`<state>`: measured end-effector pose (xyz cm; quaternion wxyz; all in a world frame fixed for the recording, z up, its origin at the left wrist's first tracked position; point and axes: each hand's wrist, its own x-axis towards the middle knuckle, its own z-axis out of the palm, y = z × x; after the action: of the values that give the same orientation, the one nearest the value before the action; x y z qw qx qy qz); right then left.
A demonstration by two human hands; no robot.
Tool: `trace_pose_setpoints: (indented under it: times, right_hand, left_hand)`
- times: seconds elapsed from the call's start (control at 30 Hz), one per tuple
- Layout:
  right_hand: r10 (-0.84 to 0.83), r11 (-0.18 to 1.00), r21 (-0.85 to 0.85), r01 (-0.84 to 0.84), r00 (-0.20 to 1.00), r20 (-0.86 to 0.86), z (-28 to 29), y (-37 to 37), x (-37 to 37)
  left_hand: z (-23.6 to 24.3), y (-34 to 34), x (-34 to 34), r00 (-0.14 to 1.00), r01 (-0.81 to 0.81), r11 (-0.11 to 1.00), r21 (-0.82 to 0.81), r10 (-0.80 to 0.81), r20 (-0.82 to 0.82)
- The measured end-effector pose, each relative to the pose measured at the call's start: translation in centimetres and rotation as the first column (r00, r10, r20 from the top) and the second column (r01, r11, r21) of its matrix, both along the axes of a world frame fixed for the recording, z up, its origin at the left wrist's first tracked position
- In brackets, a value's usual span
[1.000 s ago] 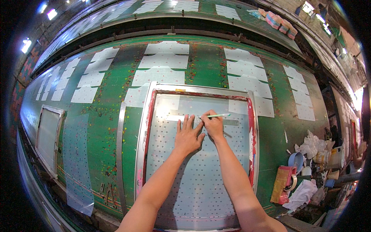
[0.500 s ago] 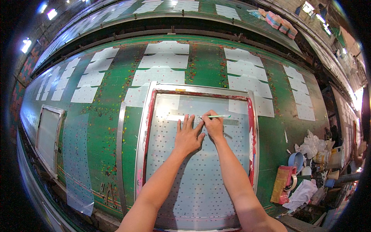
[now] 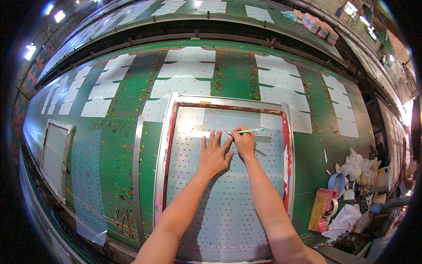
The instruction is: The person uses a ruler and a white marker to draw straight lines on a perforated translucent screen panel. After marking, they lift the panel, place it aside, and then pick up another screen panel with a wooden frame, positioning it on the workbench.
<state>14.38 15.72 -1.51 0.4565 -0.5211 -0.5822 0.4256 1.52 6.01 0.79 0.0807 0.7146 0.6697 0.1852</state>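
A silver-framed screen point(image 3: 233, 101) with red-stained inner edges lies before me, its translucent mesh dotted with rows of small dark hearts. Across its upper part is a clear ruler point(image 3: 263, 139). My left hand point(image 3: 212, 156) rests on the ruler with fingers apart, pressing on it without grasping anything. Just to its right, my right hand point(image 3: 244, 145) grips a slim pale pen with a green end point(image 3: 255, 130), tip down by the ruler's upper edge, near my left fingertips. The pen's tip is too small to make out clearly.
Printed white pieces point(image 3: 281, 79) lie in columns on the green table point(image 3: 123, 163). At left are another screen point(image 3: 55, 156), a dotted film point(image 3: 88, 193) and a metal bar point(image 3: 137, 176). At right sit a blue basin point(image 3: 336, 181), a pink-and-yellow box point(image 3: 321, 211), cloths and containers.
My right hand and the pen have shifted very slightly to the right along the ruler, with a small change in the pen's tilt. My left hand stays in place.
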Motion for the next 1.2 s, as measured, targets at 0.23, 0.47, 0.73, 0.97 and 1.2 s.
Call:
trace_pose_setpoints:
  times: [0.23, 0.47, 0.73, 0.97, 1.2]
  right_hand:
    - [0.016, 0.999, 0.035, -0.017, 1.000, 0.025, -0.25, -0.17, -0.17]
    - [0.035, 0.999, -0.015, -0.035, 0.999, -0.032, 0.18, -0.01, -0.25]
    - [0.021, 1.000, 0.007, -0.021, 1.000, 0.002, 0.13, -0.01, -0.24]
    - [0.012, 1.000, 0.025, -0.013, 1.000, 0.008, -0.27, -0.18, -0.36]
    - [0.001, 1.000, 0.010, -0.001, 1.000, -0.026, 0.11, -0.10, -0.28]
  left_hand:
    - [0.03, 0.00, -0.04, 1.000, 0.002, 1.000, 0.011, -0.002, 0.001]
    - [-0.21, 0.00, -0.02, 1.000, 0.000, 1.000, 0.008, 0.000, -0.005]
    - [-0.10, 0.02, -0.05, 1.000, 0.004, 1.000, -0.002, -0.004, 0.002]
    - [0.10, 0.04, -0.06, 1.000, 0.003, 1.000, -0.024, -0.004, -0.018]
    - [-0.16, 0.02, -0.09, 1.000, 0.008, 1.000, -0.004, -0.008, 0.005]
